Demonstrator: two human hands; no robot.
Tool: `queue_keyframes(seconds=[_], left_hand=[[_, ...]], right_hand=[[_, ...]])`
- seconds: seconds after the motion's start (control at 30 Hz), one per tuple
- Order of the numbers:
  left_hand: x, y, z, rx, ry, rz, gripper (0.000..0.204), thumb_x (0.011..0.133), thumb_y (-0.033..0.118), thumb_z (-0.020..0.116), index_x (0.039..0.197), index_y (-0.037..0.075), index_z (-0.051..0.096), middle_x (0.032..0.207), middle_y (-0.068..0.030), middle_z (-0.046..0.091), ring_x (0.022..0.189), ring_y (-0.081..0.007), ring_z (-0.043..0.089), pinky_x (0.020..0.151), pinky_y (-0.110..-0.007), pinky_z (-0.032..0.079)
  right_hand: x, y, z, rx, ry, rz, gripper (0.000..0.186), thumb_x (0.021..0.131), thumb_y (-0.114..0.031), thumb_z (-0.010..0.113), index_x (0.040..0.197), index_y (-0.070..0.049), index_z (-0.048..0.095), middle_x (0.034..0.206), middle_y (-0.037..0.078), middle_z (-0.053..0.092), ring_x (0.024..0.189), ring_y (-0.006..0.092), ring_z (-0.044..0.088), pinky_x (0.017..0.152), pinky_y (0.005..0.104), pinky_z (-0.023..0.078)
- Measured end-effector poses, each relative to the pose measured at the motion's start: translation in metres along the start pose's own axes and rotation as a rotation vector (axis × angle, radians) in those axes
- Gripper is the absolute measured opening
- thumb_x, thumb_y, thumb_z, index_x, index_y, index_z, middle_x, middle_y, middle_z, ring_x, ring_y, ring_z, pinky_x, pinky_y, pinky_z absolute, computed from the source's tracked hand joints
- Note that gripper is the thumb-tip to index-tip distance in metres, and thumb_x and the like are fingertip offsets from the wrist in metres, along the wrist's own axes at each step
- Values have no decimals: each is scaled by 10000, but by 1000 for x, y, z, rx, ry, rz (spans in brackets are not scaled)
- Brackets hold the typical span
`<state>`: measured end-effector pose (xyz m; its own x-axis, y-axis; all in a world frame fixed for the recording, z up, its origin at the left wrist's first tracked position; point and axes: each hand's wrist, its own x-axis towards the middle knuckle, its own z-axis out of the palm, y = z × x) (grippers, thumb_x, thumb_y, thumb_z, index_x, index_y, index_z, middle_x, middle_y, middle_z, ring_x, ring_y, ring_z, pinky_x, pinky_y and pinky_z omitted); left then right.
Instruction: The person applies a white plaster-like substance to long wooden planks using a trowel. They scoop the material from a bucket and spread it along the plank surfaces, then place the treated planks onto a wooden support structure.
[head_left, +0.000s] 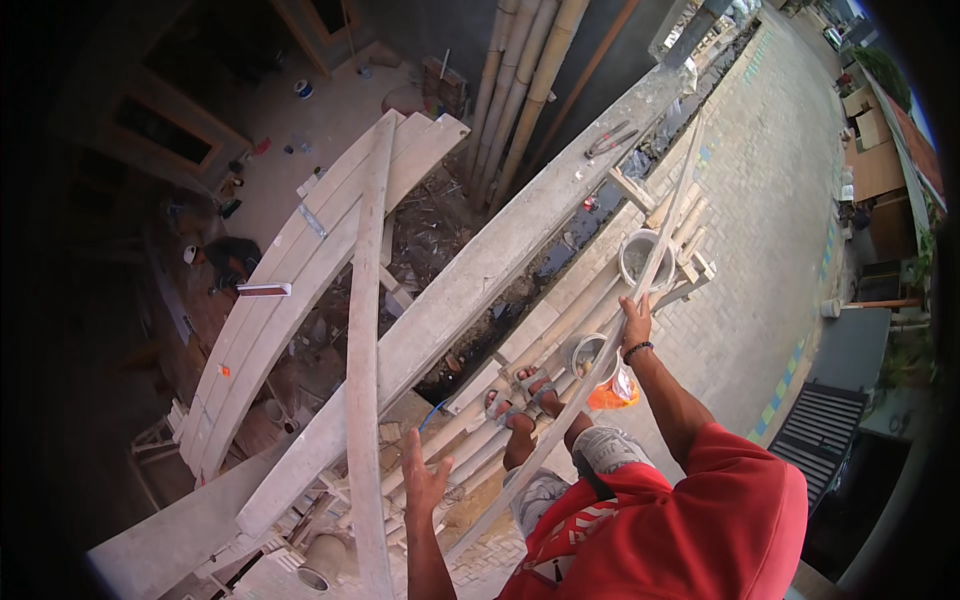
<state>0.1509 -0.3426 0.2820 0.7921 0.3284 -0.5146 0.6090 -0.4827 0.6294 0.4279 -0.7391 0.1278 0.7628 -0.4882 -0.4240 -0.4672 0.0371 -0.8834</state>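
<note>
My right hand (636, 327) is closed around a long, narrow wooden batten (657, 258), which runs slantwise from the paved lane down past my legs. With its thumb apart from the fingers, my left hand (425, 477) is open and holds nothing that I can see. It is nearest to a long pale plank (364, 400), which slopes across a concrete ledge (470, 275) toward a raised platform of boards (290, 270). Below the batten, by my feet, are a bucket (583, 352) and an orange plastic bag (614, 391). Another bucket (640, 255) stands farther along.
My sandalled feet (520, 392) rest on a scaffold of bamboo poles and boards (545, 320). Between scaffold and ledge runs a dark ditch (560, 262). Pliers-like red-handled tool (610, 140) lies on the ledge. A person (225, 258) crouches below at left. Bamboo poles (520, 90) lean against the wall.
</note>
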Motion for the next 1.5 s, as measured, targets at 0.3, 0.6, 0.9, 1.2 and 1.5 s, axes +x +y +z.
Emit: queue_keyframes(seconds=[0.3,0.6,0.9,1.2,1.5], left_hand=[[56,-130,-74,498,167,-343,957,727,414,751,1492,164,234,1485,-258,249,1313,-519,266,1094,-578,221],[105,-169,-76,399,212,-623,960,753,533,689,1510,237,178,1529,-206,184,1362,-503,204,1118,-580,166],[131,-120,-11,512,288,-349,808,807,425,665,1467,136,300,1497,-245,228,1348,-522,205,1111,-605,124],[96,-14,63,258,232,116,781,780,371,694,1436,111,359,1432,-261,308,1321,-521,224,1097,-619,126],[132,-119,-41,394,135,-458,1008,740,482,725,1516,196,150,1535,-233,136,1365,-546,125,1117,-616,88]], right_hand=[[-8,-14,25,-236,96,-65,968,704,-314,750,1455,45,256,1368,226,452,1210,277,480,1018,322,360],[-33,-14,17,40,-76,154,937,767,-338,719,1510,-137,184,1429,154,368,1227,332,422,988,477,360],[-71,-28,8,-97,-191,254,741,746,-460,683,1357,-241,325,1377,149,361,1118,357,455,864,511,450],[-28,-9,-1,-20,-211,332,693,683,-557,720,1255,-266,458,1146,101,406,958,300,494,831,469,457],[-51,-14,7,25,-228,282,699,824,-358,605,1426,-291,258,965,64,447,815,232,506,668,439,443]])
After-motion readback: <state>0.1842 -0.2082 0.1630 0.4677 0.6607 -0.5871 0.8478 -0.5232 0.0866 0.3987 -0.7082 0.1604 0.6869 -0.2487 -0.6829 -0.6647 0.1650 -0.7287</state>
